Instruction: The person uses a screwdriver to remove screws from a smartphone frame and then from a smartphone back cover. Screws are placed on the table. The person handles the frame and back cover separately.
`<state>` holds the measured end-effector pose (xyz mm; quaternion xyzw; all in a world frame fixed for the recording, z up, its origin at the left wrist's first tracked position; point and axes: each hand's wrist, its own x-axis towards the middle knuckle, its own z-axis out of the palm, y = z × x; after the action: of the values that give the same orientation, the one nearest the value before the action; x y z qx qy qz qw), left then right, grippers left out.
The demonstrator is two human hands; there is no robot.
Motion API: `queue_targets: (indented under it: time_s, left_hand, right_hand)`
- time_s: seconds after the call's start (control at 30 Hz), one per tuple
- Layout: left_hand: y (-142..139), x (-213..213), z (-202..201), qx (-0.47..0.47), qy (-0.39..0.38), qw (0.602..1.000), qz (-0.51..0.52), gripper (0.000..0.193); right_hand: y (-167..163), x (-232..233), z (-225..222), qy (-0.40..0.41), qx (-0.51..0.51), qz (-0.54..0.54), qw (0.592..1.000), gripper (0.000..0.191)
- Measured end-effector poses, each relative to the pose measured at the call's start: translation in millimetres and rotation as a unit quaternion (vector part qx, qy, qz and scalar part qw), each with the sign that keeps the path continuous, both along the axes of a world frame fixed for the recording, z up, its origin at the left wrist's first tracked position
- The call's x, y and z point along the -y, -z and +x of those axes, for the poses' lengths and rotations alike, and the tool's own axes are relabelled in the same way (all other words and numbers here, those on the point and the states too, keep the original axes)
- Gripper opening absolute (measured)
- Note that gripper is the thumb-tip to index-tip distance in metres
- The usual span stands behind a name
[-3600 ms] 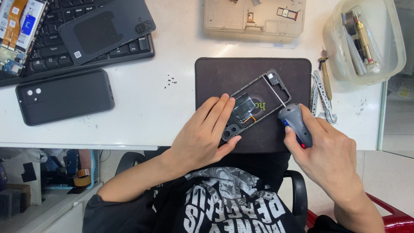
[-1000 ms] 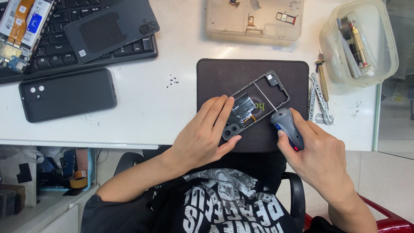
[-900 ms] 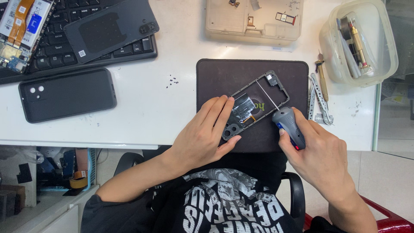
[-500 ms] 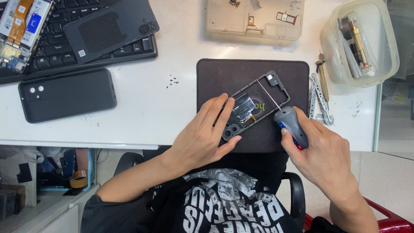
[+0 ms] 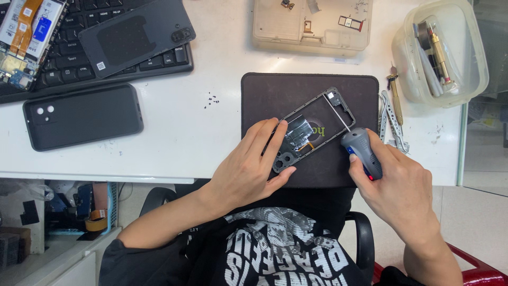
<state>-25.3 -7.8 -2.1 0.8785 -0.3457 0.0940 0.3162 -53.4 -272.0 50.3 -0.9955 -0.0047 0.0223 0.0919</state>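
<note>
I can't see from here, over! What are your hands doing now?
Left hand pressing phone frame onto dark mat. Right hand holds screwdriver, tip at frame's edge. Tweezers beside mat, nothing blocking.

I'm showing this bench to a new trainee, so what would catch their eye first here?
First, the two hands at centre: the left hand pins a phone frame on a dark mat, and the right hand holds a screwdriver with its tip at the frame's edge. Next, the black phone lying camera side up at left, below a keyboard.
</note>
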Motion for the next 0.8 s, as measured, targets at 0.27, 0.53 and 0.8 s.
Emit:
queue_targets:
  time_s: [0.27,0.53,0.8]
  left_hand:
    - [0.3,-0.5,-0.1,0.002,0.001,1.000,0.005,0.077]
    - [-0.8,-1.2,-0.3,0.006,0.002,1.000,0.010,0.078]
    - [-1.0,-0.2,0.2,0.007,0.001,1.000,0.011,0.078]
  right_hand:
    - [1.3,8.0,4.6,0.011,0.011,-0.004,1.000,0.049]
    - [-0.1,3.8,3.8,0.019,-0.010,-0.001,1.000,0.051]
    - [-1.5,5.1,5.2,0.020,-0.001,-0.003,1.000,0.051]
